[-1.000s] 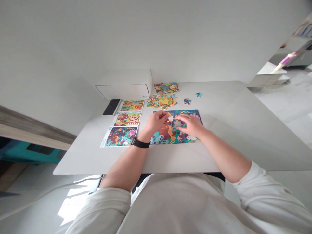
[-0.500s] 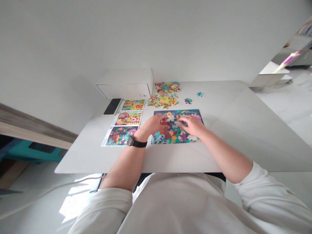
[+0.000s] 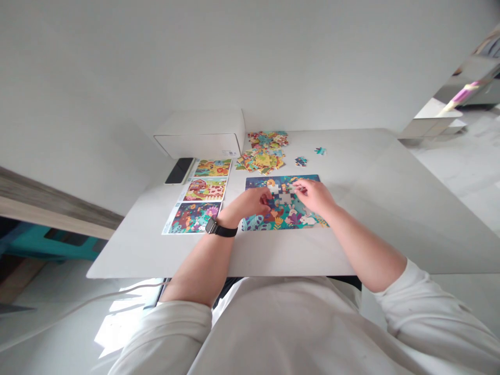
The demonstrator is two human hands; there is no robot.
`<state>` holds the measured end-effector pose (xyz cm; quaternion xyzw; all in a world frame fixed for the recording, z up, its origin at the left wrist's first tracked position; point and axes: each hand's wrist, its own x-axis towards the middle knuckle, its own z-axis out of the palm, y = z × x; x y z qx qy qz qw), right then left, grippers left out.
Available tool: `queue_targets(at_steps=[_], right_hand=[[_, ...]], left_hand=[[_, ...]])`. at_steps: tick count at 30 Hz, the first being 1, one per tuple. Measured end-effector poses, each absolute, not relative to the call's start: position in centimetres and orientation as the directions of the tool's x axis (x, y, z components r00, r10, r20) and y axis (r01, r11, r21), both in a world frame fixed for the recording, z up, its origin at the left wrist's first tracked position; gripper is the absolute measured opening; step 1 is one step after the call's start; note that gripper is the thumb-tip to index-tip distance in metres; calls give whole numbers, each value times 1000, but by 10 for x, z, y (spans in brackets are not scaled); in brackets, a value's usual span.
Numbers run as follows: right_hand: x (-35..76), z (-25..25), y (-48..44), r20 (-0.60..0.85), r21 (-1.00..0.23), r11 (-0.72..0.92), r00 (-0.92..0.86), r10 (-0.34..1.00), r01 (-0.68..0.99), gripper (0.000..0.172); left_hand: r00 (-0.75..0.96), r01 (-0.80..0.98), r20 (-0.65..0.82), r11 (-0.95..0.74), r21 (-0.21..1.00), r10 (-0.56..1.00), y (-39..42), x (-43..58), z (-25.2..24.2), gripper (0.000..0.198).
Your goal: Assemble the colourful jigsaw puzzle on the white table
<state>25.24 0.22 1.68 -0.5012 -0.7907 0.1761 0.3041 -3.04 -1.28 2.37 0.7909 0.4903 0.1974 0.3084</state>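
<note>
A partly filled jigsaw puzzle (image 3: 291,223) with a dark blue forest and animal picture lies before me, pale gaps showing near its middle. Over its left part rests my left hand (image 3: 254,202), the fingers loosely curled and apart, with nothing visible in them. My right hand (image 3: 315,194) is at the upper right of the puzzle. Its thumb and fingertips are pinched together on what looks like a small puzzle piece, mostly covered by the fingers. Two small groups of loose pieces, a dark blue one (image 3: 300,161) and a teal one (image 3: 320,151), lie beyond the puzzle.
Mixed puzzle pieces (image 3: 261,160) are heaped at the back, beside a white box (image 3: 199,143) against the wall. Left of the puzzle lie a sheet of three reference pictures (image 3: 205,190) and a phone (image 3: 179,171). The white table (image 3: 390,208) extends to the right.
My right hand has shifted up and slightly right, uncovering more of the puzzle's middle gap. My left hand has drawn back slightly, and its fingers are more curled.
</note>
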Motion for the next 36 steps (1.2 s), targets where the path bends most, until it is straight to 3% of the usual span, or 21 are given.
queue_targets(at_steps=[5,12,21,36], right_hand=[[259,21,5,310,-582,400,-261,914,708,21],[274,32,11,360,-586,370,-177,916,721,22],[303,38,28,403,-617,316,-56,914,721,23],[296,35,25,377,-632,396,-183,908,666,27]], left_hand=[[281,684,75,-255,684,957,-11,-40,40,14],[107,528,154,-187,828,982,-3,-44,41,13],[82,400,172,-191,897,982,3,-40,30,22],[83,299,118,-138,944,989,1,-24,23,29]])
